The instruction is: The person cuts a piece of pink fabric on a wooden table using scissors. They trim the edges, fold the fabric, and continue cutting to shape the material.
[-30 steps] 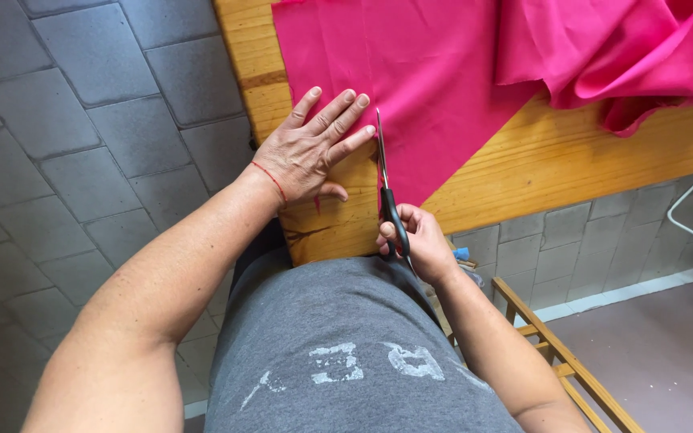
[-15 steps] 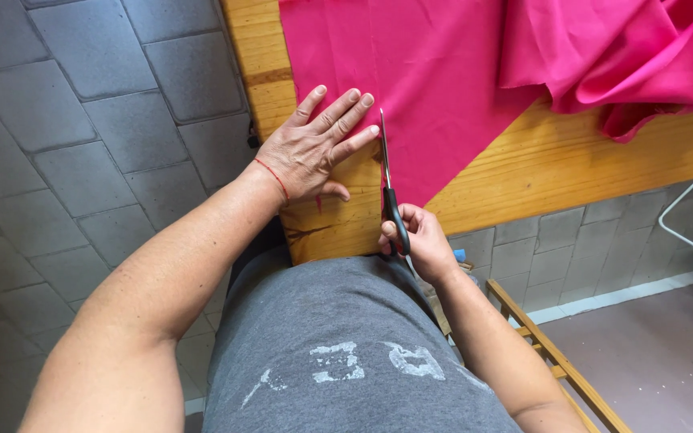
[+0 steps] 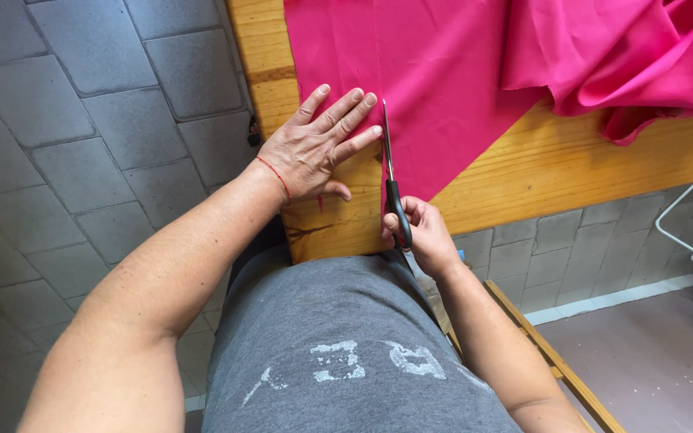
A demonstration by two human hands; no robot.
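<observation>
The wooden table (image 3: 523, 184) ran across the view over a floor of grey paving blocks (image 3: 82, 120), and most of its top was covered by the pink fabric (image 3: 435, 72), spread flat on the near side and bunched into loose folds toward the far right. Compared with the pictures from a second and half a second earlier, the layout had hardly altered: the cloth lay in the same place and the same narrow strip of it sat under the left hand (image 3: 310, 148). That hand was spread wide and pressed flat, palm down, fingers pointing up along the cloth, gripping nothing but pinning the strip to the wood, with a thin red cord round its wrist. The small change lay with the scissors (image 3: 391, 172): their blades appeared to have crept a little further up the fabric beside the fingertips, so the slit probably ran slightly longer than before, though the shift was slight enough that camera movement could account for some of it. The right hand (image 3: 419, 232) was closed round the dark handles at the table's near edge, fingers curled through them, and the blades looked nearly together. Judged from this, the cut was advancing slowly, with most of the cloth ahead uncut.
</observation>
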